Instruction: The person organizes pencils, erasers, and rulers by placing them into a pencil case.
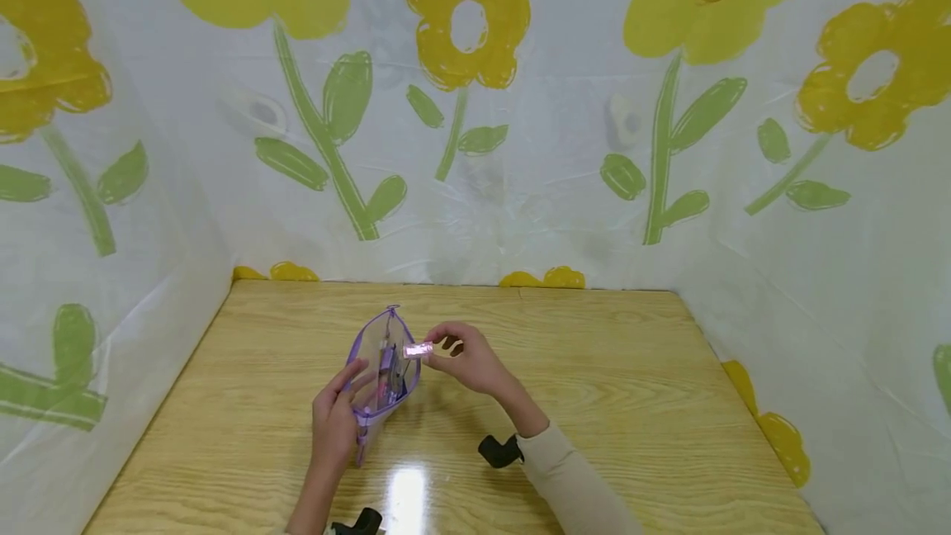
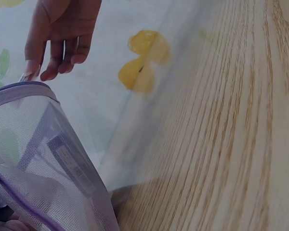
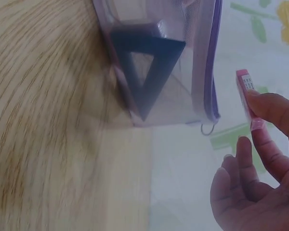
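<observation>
A see-through mesh pencil case (image 1: 357,347) with purple edging stands with its zipped mouth spread wide. My left hand (image 1: 336,415) grips its near left side, thumb and fingers on either side of the rim. Thumb and index finger of my right hand (image 1: 470,360) pinch a small slim pink case (image 3: 243,86) with a white printed label, at the right rim of the pencil case's mouth. The other right fingers are loosely bent. Inside the pencil case, a dark set square (image 3: 171,50) shows through the mesh in the right wrist view, and a barcode-labelled item (image 2: 70,163) in the left wrist view.
The wood-grain table (image 1: 609,386) spreads around both hands. Floral-print cloth walls (image 1: 550,213) enclose it at the back and sides. Black camera mounts (image 1: 499,452) sit at both wrists, and a bright light reflection lies on the near part of the table.
</observation>
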A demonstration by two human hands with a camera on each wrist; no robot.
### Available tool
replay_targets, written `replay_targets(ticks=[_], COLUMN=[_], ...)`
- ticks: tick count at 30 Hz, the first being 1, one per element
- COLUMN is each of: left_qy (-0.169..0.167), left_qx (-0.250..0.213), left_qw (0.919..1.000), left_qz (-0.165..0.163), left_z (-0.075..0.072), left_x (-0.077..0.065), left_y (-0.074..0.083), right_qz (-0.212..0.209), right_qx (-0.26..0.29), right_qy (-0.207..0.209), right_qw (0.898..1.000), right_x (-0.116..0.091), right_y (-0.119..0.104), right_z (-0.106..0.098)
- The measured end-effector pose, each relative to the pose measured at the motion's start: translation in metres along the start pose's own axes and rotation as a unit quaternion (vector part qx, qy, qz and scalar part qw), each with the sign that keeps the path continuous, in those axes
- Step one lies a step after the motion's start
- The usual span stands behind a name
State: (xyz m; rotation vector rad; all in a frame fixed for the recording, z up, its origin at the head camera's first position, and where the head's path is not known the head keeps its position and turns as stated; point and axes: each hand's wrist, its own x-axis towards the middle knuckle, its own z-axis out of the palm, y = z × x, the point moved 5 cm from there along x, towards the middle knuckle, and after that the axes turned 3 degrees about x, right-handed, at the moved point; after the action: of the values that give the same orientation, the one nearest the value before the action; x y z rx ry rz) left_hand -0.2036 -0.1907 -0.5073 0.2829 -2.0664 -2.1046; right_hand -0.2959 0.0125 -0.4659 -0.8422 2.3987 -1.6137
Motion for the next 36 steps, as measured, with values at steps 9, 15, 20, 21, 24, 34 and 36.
replay_targets(ticks=[9,15,20,21,24,34,36], left_qy=[-0.009,-0.009,-0.012,-0.012,-0.011,-0.001,0.002], left_qx=[0.013,0.018,0.002,-0.004,-0.008,0.005,0.002], left_qw=[0.9999,0.9998,0.9999,0.9999,0.9999,1.0,1.0], left_qz=[-0.007,-0.006,0.001,0.002,0.001,-0.004,-0.001], left_z=[0.001,0.001,0.001,0.001,0.001,-0.002,-0.003], left_x=[0.0,0.0,0.001,0.002,0.002,0.004,0.004], left_y=[0.0,-0.001,0.0,0.0,-0.001,-0.002,-0.002], right_qz=[-0.014,-0.016,-0.024,-0.027,-0.032,-0.041,-0.039], right_qx=[-0.022,-0.032,-0.035,-0.039,-0.049,-0.072,-0.063], right_qy=[-0.014,-0.021,-0.025,-0.025,-0.024,-0.059,-0.054], right_qw=[1.0,0.999,0.999,0.999,0.998,0.995,0.996], right_x=[0.004,0.007,0.009,0.009,0.011,0.014,0.014], right_y=[-0.011,-0.015,-0.019,-0.02,-0.022,-0.026,-0.025], right_z=[0.012,0.018,0.022,0.023,0.026,0.036,0.035])
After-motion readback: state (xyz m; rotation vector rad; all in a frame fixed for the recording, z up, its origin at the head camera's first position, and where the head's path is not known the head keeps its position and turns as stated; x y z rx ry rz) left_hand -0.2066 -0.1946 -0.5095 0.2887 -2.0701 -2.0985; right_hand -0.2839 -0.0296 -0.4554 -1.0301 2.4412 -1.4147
